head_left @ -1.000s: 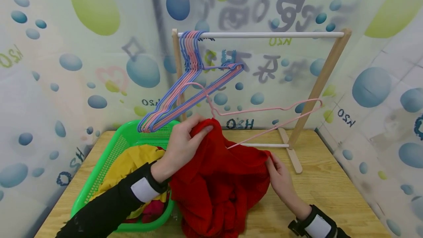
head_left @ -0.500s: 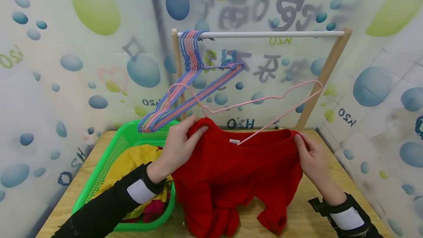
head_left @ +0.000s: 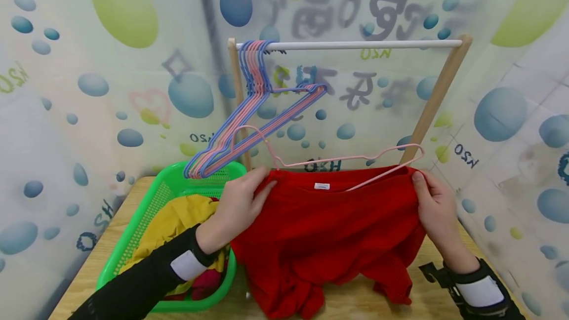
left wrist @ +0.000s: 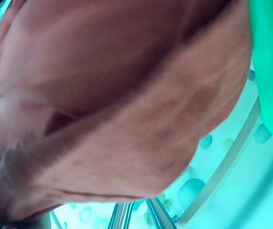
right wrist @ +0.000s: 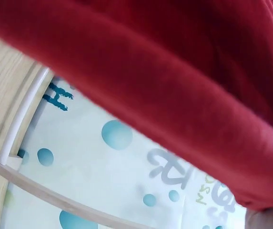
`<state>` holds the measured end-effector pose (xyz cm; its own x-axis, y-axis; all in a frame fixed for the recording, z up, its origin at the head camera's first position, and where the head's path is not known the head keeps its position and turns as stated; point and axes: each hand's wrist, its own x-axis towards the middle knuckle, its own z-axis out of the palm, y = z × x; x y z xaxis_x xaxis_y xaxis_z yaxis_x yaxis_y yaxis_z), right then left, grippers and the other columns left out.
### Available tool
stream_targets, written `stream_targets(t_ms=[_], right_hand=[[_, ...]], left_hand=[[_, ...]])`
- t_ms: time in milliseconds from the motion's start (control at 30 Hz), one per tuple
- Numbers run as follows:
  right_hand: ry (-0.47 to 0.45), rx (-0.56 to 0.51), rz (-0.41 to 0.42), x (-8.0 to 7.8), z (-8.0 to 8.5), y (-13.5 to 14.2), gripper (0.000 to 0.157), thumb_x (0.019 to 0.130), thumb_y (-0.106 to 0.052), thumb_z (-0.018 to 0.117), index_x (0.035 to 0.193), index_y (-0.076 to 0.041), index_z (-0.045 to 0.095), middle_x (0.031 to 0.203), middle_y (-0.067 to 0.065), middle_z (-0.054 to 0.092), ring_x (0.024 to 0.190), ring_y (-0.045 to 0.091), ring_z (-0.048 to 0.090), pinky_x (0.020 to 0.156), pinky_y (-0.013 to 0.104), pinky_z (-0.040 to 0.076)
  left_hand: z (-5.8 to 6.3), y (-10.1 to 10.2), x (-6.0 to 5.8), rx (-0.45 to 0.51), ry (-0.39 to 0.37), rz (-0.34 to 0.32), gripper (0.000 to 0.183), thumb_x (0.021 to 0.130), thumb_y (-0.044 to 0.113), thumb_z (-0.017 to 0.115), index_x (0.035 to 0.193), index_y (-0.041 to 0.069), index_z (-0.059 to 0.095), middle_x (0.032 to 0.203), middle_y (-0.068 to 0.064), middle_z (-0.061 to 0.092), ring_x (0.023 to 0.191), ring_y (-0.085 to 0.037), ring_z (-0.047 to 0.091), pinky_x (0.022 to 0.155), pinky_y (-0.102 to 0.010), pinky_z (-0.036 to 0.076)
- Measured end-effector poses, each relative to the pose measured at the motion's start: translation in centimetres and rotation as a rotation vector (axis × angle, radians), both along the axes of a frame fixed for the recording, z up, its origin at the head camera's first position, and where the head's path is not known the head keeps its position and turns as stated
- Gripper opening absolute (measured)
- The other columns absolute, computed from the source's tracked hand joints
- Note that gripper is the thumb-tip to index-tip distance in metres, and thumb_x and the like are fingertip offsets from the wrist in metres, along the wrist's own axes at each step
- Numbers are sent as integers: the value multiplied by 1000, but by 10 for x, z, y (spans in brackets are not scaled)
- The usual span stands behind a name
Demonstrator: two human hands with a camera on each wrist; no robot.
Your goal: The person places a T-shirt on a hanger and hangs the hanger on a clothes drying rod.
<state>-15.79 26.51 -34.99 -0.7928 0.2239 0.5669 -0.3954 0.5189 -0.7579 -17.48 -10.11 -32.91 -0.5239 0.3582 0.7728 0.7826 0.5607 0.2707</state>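
Observation:
A red knit sweater hangs between both hands, its neckline spread wide with a small white label showing inside. My left hand pinches the neckline's left end, close to the neck of a pink hanger. At the other end of the neckline, my right hand grips the edge between thumb and fingers. The hanger's right arm sticks up out of the neck opening, while its left part is hidden by the sweater. Red cloth fills much of the right wrist view.
A green basket with yellow clothing and dark red cloth stands at the left. Behind it, several blue and pink hangers hang from the white bar of a wooden rack. Everything stands on a wooden table.
My right hand has moved right with its end of the neckline, so the bunched sweater has spread out flat. The pink hanger's right end rose, then dropped lower.

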Motion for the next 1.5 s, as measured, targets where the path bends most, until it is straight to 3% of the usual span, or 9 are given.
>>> stream_targets(t_ms=[133, 333, 433, 700, 1000, 1200, 1300, 1400, 1500], right_hand=[[-20, -11, -26, 3, 3, 2, 27, 102, -21, 46, 104, -2, 66, 76, -8, 57, 71, 8, 50, 61, 18, 39], [-27, -82, -18, 5, 4, 6, 20, 101, -18, 48, 99, -22, 68, 77, -10, 56, 73, 7, 50, 62, 18, 38], [-15, -152, 7, 6, 6, 9, 23, 101, -15, 49, 97, -26, 68, 75, -8, 55, 72, 8, 49, 61, 17, 38], [-33, -228, -49, 13, 18, 11, 19, 99, -19, 51, 96, -15, 70, 73, -3, 54, 67, 10, 47, 53, 15, 40], [12, -472, 64, 17, 23, 15, 18, 97, -16, 54, 95, -14, 72, 77, -1, 60, 63, 9, 51, 53, 13, 46], [18, -545, 33, 17, 23, 19, 17, 96, -16, 57, 90, -13, 73, 71, 1, 57, 60, 10, 47, 48, 13, 40], [-4, -457, -20, 19, 21, 21, 18, 96, -15, 56, 88, -14, 71, 66, 0, 52, 58, 11, 43, 46, 16, 36], [-24, -233, -100, 20, 18, 24, 18, 98, -16, 54, 89, -18, 69, 67, -4, 52, 59, 8, 44, 48, 16, 36], [13, -18, -152, 21, 17, 27, 17, 98, -13, 54, 88, -13, 68, 74, -10, 54, 65, 5, 46, 56, 14, 37]], left_hand=[[-3, -4, 1, -8, -4, 20, 8, 90, 10, 66, 94, 6, 60, 74, 2, 57, 59, -10, 50, 53, -22, 41], [-3, -6, 0, -21, -17, 22, 8, 91, 11, 66, 95, 6, 61, 76, 2, 59, 61, -10, 52, 54, -22, 43], [-3, -7, 1, -34, -10, 22, 9, 90, 11, 66, 94, 7, 60, 76, 2, 58, 60, -9, 51, 54, -22, 42], [-2, -5, 1, -73, 19, -7, 8, 90, 11, 66, 91, 8, 59, 72, 3, 54, 59, -9, 47, 51, -21, 39], [-2, 0, 6, -84, -6, -28, 9, 90, 11, 67, 97, 7, 63, 76, 2, 61, 60, -8, 54, 53, -18, 43], [-2, 4, 7, -80, 8, -72, 10, 89, 9, 67, 97, 7, 61, 78, 1, 60, 63, -9, 55, 55, -18, 44], [-3, 7, 8, -82, 15, -92, 9, 89, 9, 67, 94, 7, 59, 73, 3, 54, 60, -8, 51, 51, -18, 39], [-4, 10, 9, -87, 16, -102, 9, 89, 9, 67, 92, 8, 58, 70, 4, 49, 58, -7, 48, 49, -17, 35], [-3, 14, 10, -91, 19, -105, 9, 90, 10, 67, 91, 8, 58, 68, 4, 48, 57, -7, 46, 48, -17, 32]])
